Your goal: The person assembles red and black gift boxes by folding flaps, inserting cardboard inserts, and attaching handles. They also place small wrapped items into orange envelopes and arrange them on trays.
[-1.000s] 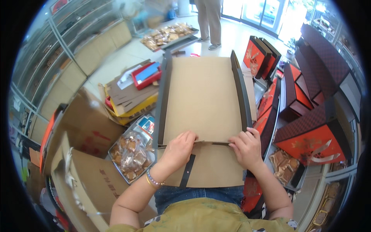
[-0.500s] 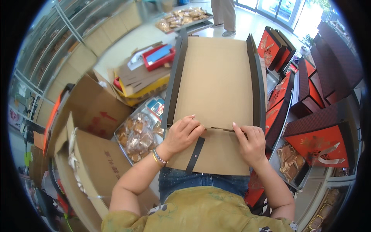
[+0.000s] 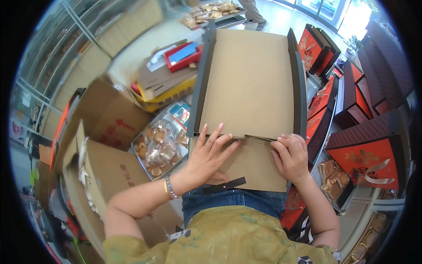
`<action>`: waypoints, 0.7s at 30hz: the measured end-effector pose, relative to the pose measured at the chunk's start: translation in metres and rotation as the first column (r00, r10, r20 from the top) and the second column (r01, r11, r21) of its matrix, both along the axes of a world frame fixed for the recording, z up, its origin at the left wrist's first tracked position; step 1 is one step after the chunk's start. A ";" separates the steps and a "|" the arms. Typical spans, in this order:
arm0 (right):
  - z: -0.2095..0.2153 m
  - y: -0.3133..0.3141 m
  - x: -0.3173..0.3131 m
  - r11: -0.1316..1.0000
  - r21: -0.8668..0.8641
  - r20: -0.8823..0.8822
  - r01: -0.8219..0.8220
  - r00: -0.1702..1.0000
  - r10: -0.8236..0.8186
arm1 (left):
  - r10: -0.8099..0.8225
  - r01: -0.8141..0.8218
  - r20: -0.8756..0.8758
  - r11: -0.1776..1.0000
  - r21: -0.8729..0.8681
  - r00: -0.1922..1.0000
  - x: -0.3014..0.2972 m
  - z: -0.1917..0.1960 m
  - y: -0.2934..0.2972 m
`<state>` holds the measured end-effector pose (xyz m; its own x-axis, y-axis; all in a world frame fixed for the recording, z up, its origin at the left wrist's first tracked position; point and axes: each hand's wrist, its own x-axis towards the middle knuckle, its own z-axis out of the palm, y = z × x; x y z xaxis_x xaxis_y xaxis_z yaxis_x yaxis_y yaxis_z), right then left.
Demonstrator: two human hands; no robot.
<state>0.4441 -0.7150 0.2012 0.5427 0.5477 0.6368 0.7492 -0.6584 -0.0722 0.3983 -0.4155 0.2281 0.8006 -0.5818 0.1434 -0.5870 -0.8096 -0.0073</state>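
Note:
A partly folded cardboard box lies before me, brown inside with dark side walls standing up along its left and right. Its near panel reaches to my waist. My left hand rests over the left of the crease with fingers spread, the fingertips along the fold. At the right end of the crease, my right hand has its fingers curled and pinched on the box's small edge flap. A loose-looking black strip lies across the near panel's lower left, below my left thumb.
On the left stand a big open carton, a tray of wrapped pastries and a pile of flat cardboard with a red box. Red and dark gift bags line the right. Farther off are another pastry tray and a person's legs.
My left hand has spread its fingers, and the black strip has turned from steep to nearly level. My right fingers have curled in on the flap. The person's legs at the back have shifted.

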 end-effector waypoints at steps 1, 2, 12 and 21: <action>0.003 -0.003 -0.005 0.998 -0.052 -0.054 0.023 0.998 -0.025 | -0.025 0.035 -0.135 0.997 0.071 0.991 -0.003 0.000 0.007; 0.005 -0.007 -0.010 0.994 -0.100 -0.102 0.044 0.993 -0.055 | -0.046 0.068 -0.152 0.987 0.146 0.987 -0.004 0.003 0.013; 0.069 -0.025 -0.045 0.820 -0.538 -0.492 -0.195 0.862 -0.118 | -0.200 0.248 -0.364 0.965 0.090 0.910 0.004 0.060 0.028; 0.077 -0.061 0.001 0.948 -0.058 -0.715 -0.314 0.676 0.180 | -0.291 -0.013 -0.691 0.917 -0.398 0.662 0.045 0.067 0.060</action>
<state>0.4447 -0.7759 0.2781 0.6198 0.7844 0.0239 0.6644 -0.5083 -0.5478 0.4436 -0.3552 0.2951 0.6445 -0.7274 -0.2355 -0.3837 -0.5742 0.7232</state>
